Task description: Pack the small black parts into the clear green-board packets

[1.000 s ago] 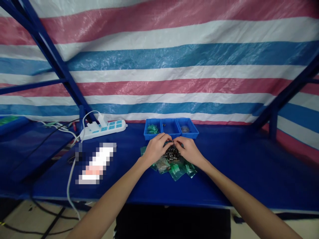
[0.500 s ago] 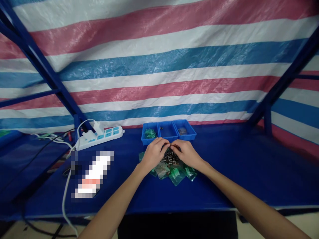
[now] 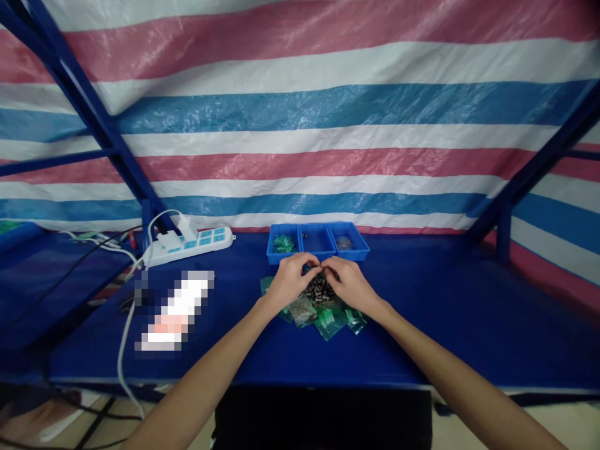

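My left hand (image 3: 290, 279) and my right hand (image 3: 347, 282) meet fingertip to fingertip over a heap of small dark parts (image 3: 317, 291) on the blue table. Both pinch something tiny between thumb and fingers; what it is I cannot make out. Several green plastic bags (image 3: 330, 320) lie under and around the heap, some with pale contents. Just behind the hands stands a row of three small blue bins (image 3: 317, 241); the left one holds green pieces, the other two a few small items.
A white power strip (image 3: 190, 244) with plugs and white cables lies at the back left. A blurred-out object (image 3: 173, 309) rests left of my arm. Blue shelf struts rise at both sides before a striped tarpaulin. The table's front edge (image 3: 281, 378) is near.
The view has shifted slightly up and down. My hands stay together over the heap, fingers working at the same spot; nothing else has moved.
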The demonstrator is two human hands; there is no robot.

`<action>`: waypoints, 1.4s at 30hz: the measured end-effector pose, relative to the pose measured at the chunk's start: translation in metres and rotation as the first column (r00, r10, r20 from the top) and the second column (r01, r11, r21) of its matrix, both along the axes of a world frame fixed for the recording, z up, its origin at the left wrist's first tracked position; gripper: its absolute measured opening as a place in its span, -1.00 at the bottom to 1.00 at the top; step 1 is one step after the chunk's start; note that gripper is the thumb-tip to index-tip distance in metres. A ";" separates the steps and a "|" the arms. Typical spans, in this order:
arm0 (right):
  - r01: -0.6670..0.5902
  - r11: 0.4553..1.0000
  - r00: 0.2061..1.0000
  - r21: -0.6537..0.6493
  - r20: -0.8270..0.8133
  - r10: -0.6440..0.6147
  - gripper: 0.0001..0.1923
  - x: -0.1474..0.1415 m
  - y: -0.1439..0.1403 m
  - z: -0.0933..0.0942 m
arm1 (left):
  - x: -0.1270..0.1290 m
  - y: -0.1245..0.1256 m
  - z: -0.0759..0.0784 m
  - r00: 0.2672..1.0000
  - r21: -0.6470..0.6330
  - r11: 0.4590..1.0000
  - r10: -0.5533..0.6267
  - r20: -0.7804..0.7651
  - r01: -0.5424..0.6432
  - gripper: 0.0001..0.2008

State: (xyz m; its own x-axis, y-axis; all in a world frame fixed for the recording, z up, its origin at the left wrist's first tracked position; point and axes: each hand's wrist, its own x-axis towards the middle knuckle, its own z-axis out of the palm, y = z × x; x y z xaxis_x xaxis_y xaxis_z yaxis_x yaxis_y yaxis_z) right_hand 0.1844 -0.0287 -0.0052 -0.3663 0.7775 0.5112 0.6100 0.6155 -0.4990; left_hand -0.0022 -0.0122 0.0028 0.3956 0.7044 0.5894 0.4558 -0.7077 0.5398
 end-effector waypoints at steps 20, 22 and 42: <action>0.042 0.999 0.999 -0.019 0.025 -0.042 -0.80 -0.001 -0.002 0.002 | 0.000 -0.004 0.006 0.998 -0.031 0.998 -0.060 -0.037 0.059 -0.86; 0.044 0.999 0.999 -0.019 0.024 -0.043 -0.79 -0.002 -0.003 0.002 | -0.001 -0.003 0.005 0.998 -0.017 0.998 -0.059 -0.028 0.059 -0.83; 0.039 0.999 0.997 -0.002 -0.073 -0.039 -0.83 0.000 -0.002 0.006 | -0.002 0.000 0.000 0.993 -0.010 0.998 0.058 -0.103 -0.059 -0.86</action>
State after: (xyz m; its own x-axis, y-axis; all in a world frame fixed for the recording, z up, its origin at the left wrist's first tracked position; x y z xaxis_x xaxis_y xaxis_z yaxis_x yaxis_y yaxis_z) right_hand 0.1845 -0.0310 0.0005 -0.2978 0.7907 0.5348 0.5955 0.5918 -0.5433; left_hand -0.0043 -0.0118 0.0028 0.4116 0.7353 0.5384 0.5497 -0.6716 0.4968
